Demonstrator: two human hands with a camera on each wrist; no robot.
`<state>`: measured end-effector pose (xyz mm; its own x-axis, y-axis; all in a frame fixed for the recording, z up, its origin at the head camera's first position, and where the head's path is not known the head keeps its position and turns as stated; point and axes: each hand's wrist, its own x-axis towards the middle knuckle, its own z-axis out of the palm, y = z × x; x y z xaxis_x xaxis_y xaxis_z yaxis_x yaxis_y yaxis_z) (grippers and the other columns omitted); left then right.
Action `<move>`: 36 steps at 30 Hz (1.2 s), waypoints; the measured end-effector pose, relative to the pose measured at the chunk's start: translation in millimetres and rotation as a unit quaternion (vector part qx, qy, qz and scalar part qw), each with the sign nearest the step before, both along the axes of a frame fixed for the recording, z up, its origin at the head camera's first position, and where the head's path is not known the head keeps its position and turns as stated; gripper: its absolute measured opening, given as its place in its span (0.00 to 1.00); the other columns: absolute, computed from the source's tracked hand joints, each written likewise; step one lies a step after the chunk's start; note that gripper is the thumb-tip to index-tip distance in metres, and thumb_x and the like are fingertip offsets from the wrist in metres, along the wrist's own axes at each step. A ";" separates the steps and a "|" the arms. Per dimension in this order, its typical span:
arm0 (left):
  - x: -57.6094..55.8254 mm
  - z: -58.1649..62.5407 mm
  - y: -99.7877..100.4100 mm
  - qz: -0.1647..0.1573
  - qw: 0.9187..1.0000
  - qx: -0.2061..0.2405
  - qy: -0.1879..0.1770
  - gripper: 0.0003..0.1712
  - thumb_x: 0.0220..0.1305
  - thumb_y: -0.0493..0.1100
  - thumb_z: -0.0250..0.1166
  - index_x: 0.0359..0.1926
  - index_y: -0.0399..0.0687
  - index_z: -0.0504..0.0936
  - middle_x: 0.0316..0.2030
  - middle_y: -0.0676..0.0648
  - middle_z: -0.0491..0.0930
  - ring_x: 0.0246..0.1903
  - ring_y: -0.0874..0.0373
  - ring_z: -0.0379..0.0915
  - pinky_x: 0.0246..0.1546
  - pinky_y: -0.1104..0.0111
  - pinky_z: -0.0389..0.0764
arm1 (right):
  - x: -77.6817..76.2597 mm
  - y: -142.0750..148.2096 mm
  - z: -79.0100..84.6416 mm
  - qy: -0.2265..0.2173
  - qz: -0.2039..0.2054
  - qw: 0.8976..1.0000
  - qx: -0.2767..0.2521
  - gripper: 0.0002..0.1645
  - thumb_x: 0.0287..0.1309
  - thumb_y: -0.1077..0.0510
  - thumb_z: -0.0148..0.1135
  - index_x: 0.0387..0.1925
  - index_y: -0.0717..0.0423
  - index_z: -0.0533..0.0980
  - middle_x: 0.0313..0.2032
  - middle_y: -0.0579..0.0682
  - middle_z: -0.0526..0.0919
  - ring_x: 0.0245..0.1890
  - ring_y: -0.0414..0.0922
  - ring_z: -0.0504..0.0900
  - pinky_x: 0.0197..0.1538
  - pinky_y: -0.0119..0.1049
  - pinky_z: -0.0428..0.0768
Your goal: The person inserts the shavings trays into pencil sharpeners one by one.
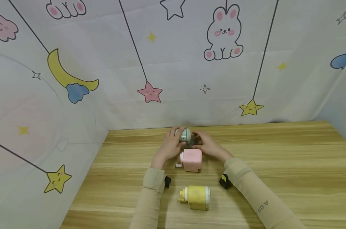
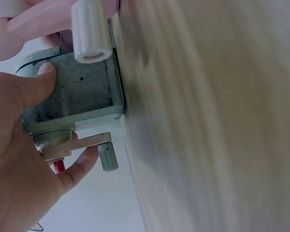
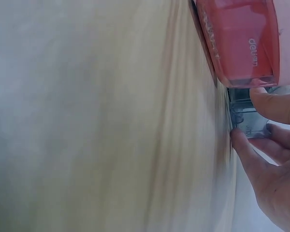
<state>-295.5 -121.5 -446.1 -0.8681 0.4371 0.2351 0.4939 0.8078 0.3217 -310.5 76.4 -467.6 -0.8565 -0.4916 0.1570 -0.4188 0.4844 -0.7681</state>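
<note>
Both hands grip one grey-green sharpener (image 1: 185, 135) at the desk's (image 1: 275, 165) far edge: my left hand (image 1: 169, 147) clasps its dusty body by the crank, my right hand (image 1: 207, 145) pinches its clear drawer. Pink sharpener (image 1: 191, 160) sits just nearer.

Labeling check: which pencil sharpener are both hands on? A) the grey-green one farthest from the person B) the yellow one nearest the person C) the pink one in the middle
A: the left hand and right hand hold the grey-green sharpener, beyond the untouched pink sharpener and yellow sharpener.
</note>
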 end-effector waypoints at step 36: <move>1.8 1.1 -2.5 -0.011 1.000 0.002 0.008 0.35 0.61 0.46 0.57 0.66 0.56 0.52 0.61 0.38 0.55 0.58 0.45 0.51 0.55 0.46 0.65 | -7.4 -15.4 -2.2 -0.008 0.007 1.000 -0.028 0.43 0.45 0.60 0.67 0.63 0.60 0.58 0.55 0.61 0.70 0.49 0.52 0.71 0.51 0.53 0.74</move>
